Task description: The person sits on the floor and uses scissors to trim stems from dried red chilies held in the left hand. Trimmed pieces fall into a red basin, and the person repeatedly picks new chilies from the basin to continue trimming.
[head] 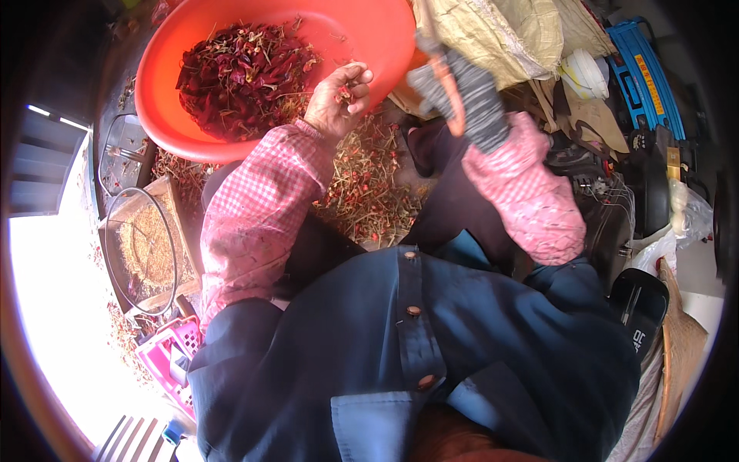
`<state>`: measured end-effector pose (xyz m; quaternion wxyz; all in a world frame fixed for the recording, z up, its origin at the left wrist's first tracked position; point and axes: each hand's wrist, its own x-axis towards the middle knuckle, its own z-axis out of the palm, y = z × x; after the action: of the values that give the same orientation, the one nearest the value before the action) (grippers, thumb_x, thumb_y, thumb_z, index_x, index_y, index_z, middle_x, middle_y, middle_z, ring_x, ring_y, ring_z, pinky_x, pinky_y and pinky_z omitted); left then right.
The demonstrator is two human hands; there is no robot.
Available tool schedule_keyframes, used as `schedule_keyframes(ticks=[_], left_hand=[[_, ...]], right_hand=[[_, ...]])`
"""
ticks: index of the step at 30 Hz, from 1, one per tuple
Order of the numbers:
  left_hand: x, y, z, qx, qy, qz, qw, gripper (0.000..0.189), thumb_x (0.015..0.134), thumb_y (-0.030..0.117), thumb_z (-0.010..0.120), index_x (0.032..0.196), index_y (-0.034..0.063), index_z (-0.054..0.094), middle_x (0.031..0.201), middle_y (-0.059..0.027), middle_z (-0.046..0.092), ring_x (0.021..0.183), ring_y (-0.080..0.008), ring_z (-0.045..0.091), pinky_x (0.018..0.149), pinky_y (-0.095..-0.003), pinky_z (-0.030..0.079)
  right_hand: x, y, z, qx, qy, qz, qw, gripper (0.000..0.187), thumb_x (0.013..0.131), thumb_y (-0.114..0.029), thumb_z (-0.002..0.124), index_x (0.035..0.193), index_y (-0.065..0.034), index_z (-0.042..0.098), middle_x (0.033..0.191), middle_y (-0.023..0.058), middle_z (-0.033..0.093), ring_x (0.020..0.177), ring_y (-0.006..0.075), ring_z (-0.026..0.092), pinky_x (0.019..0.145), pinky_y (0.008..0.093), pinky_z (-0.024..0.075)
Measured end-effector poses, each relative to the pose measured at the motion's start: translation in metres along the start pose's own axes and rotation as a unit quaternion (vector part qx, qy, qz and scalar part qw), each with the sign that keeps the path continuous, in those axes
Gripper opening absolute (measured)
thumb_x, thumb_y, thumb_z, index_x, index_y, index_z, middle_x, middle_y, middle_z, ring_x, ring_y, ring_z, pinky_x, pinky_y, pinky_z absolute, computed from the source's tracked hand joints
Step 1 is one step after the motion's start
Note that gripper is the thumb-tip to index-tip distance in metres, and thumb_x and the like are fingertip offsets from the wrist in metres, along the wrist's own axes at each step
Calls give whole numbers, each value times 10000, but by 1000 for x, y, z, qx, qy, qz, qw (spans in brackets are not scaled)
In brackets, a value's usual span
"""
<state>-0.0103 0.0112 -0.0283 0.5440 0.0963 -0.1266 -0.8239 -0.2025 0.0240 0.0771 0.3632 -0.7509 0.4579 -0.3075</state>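
My bare left hand [340, 101] is raised by the near right side of a red plastic basin [369, 34], fingers curled around a small dried chili scrap [344, 95]. A heap of dark red dried chilies [248, 75] with pale stems fills the left part of the basin. To the right, my right hand [467, 92], in a grey knitted glove, grips a tool with an orange handle [449, 86]. The tool's upper part is blurred, so its kind is unclear. Stems and red chili bits [369, 179] cover the floor between my legs.
At left, a wooden tray [183, 222] holds yellowish seeds [135, 231], with a thin metal ring [107, 260] over it. A pink plastic basket [159, 358] is nearer. Woven sacks [491, 34], a white tub [586, 75] and a blue case [644, 75] stand right.
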Motion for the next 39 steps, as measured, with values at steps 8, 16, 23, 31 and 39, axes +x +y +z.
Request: schedule_keyframes(ticks=[8, 16, 23, 31, 39], left_hand=[[1, -6, 1, 32, 142, -17, 989, 92, 804, 75, 485, 864, 12, 513, 724, -44, 524, 509, -90, 442, 346, -187, 313], [-8, -19, 22, 165, 168, 57, 970, 138, 827, 91, 437, 836, 14, 550, 705, -46, 567, 434, -79, 417, 332, -180, 294], [-4, -13, 11, 117, 170, -28, 978, 110, 797, 100, 489, 856, 16, 530, 772, -39, 531, 540, -105, 479, 372, -199, 320], [-3, -14, 1, 22, 68, -96, 993, 115, 822, 134, 451, 878, 36, 472, 727, -51, 530, 539, -102, 474, 333, -182, 284], [-4, -10, 0, -59, 9, -65, 996, 281, 846, 284, 415, 841, 13, 490, 745, -107, 547, 596, -150, 498, 446, -219, 373]], right_hand=[[-4, -20, 66, -61, 12, -24, 998, 423, 737, -58, 622, 1132, -23, 477, 834, 49, 611, 695, 72, 554, 598, 220, 468], [8, -13, 63, 27, -21, 68, 997, 333, 767, -99, 593, 1072, 0, 502, 771, 58, 593, 540, 74, 528, 493, 214, 450], [7, 0, 52, 176, 23, 44, 983, 378, 772, -94, 577, 1112, 35, 473, 702, 31, 525, 518, 91, 521, 462, 211, 434], [4, 9, 44, 260, 20, 59, 964, 337, 780, -63, 538, 1098, 34, 484, 654, 44, 512, 481, 101, 507, 428, 217, 417], [40, 79, -20, 35, 32, -453, 890, 603, 695, -8, 366, 1278, -31, 217, 1204, 186, 340, 955, 251, 513, 776, 282, 446]])
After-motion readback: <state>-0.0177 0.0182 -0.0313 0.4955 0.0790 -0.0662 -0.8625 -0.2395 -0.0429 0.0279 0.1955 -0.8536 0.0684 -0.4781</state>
